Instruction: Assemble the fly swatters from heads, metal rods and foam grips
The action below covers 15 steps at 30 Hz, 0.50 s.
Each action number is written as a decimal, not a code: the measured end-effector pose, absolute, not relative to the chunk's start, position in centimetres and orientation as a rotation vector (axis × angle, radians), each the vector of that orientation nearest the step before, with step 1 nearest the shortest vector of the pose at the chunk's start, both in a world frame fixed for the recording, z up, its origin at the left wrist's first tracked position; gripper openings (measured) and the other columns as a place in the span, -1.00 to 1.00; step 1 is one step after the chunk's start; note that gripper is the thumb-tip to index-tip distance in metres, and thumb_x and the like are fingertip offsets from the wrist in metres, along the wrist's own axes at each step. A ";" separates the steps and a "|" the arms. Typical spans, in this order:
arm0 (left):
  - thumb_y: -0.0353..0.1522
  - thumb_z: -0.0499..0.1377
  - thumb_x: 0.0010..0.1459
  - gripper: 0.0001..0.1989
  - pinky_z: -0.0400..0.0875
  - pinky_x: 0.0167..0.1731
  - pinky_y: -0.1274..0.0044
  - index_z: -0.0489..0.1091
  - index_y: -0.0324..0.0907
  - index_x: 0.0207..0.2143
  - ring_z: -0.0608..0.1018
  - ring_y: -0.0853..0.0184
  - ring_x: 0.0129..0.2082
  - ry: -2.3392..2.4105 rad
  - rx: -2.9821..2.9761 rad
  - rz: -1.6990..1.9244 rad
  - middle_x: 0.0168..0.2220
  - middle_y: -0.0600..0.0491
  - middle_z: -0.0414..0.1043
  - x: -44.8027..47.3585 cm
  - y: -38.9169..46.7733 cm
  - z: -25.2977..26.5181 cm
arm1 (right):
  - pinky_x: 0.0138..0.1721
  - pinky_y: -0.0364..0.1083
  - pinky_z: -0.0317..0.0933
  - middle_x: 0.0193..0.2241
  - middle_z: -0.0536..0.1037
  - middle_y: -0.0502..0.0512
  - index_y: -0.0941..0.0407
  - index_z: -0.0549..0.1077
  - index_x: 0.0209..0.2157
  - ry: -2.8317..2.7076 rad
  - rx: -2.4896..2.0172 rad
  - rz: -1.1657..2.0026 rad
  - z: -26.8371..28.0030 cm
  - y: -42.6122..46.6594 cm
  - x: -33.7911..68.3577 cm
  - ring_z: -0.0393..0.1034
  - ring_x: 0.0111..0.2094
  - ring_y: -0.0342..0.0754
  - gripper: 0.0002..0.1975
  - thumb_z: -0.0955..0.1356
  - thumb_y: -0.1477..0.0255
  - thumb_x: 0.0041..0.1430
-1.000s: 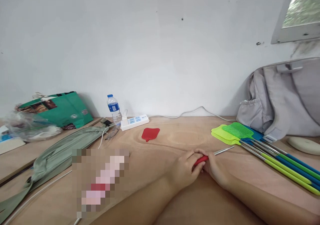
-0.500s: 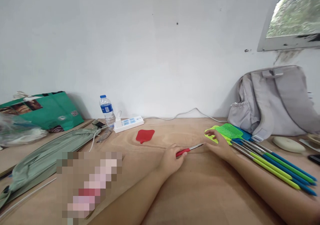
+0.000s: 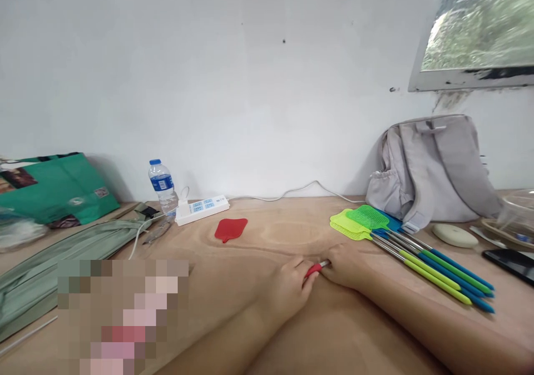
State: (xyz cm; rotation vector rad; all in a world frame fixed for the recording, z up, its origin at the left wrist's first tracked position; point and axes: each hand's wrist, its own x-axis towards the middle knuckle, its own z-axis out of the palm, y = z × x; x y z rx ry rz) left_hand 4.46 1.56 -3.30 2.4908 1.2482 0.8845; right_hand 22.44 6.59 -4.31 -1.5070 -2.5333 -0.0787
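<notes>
My left hand [image 3: 288, 286] is closed around the red grip of a telescopic fly swatter handle [image 3: 313, 270]. At the metal rod end, my right hand [image 3: 345, 266] has its fingers closed, and only a short piece of rod shows between the hands. A red swatter head [image 3: 231, 228], separate from the handle, lies flat on the table beyond my left hand. To the right of my right hand lie several fly swatters with yellow [image 3: 349, 225], green [image 3: 368, 218] and blue [image 3: 391, 223] mesh heads, their rods and coloured grips pointing towards me.
A water bottle [image 3: 161, 183] and a white power strip [image 3: 202, 210] stand near the wall. A grey backpack [image 3: 434, 169], a white oval object [image 3: 454, 235] and a black phone [image 3: 511, 265] are at the right. Left are a green bag [image 3: 62, 188] and grey-green cloth [image 3: 62, 272].
My right hand has moved left, away from the yellow swatter head, and closed on the rod of the red handle. The view has turned slightly right.
</notes>
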 end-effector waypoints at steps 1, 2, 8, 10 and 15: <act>-0.30 -0.06 0.19 -0.73 0.33 -0.36 0.51 0.40 -0.13 -0.22 0.48 0.28 -0.36 1.286 2.505 0.866 -0.31 0.00 0.44 4.7 1.3 -3.3 | -0.49 -0.11 -0.02 -0.53 0.56 0.15 0.10 0.48 -0.59 -2.544 -1.499 -0.066 -4.4 6.6 22.4 0.38 -0.48 0.00 -0.81 0.25 0.41 -0.05; -0.30 -0.07 0.19 -0.73 0.32 -0.39 0.51 0.41 -0.14 -0.25 0.48 0.27 -0.38 1.315 2.520 0.854 -0.33 -0.01 0.44 4.9 1.1 -3.3 | -0.50 -0.12 -0.03 -0.54 0.55 0.14 0.09 0.48 -0.60 -2.552 -1.490 -0.057 -4.4 6.5 22.4 0.38 -0.50 -0.01 -0.81 0.25 0.43 -0.07; -0.32 -0.06 0.19 -0.74 0.26 -0.48 0.48 0.42 -0.15 -0.31 0.45 0.25 -0.47 1.384 2.612 0.824 -0.37 -0.03 0.44 5.6 0.4 -3.2 | -0.56 -0.12 -0.14 -0.59 0.53 0.10 0.08 0.46 -0.62 -2.607 -1.450 -0.028 -4.3 6.1 21.9 0.30 -0.59 -0.08 -0.81 0.24 0.46 -0.07; -0.33 -0.06 0.19 -0.75 0.24 -0.51 0.47 0.42 -0.15 -0.31 0.44 0.26 -0.51 1.417 2.648 0.796 -0.38 -0.03 0.44 5.7 0.2 -3.1 | -0.56 -0.11 -0.15 -0.60 0.52 0.11 0.09 0.44 -0.65 -2.603 -1.433 -0.002 -4.5 5.9 21.8 0.28 -0.60 -0.09 -0.82 0.26 0.45 -0.08; -0.32 -0.04 0.19 -0.76 0.23 -0.51 0.48 0.41 -0.13 -0.29 0.45 0.26 -0.50 1.407 2.647 0.794 -0.36 -0.02 0.45 5.5 0.3 -3.1 | -0.54 -0.11 -0.11 -0.62 0.50 0.09 0.08 0.38 -0.70 -2.430 -1.395 0.228 -5.3 5.7 21.6 0.25 -0.60 -0.10 -0.86 0.29 0.46 -0.13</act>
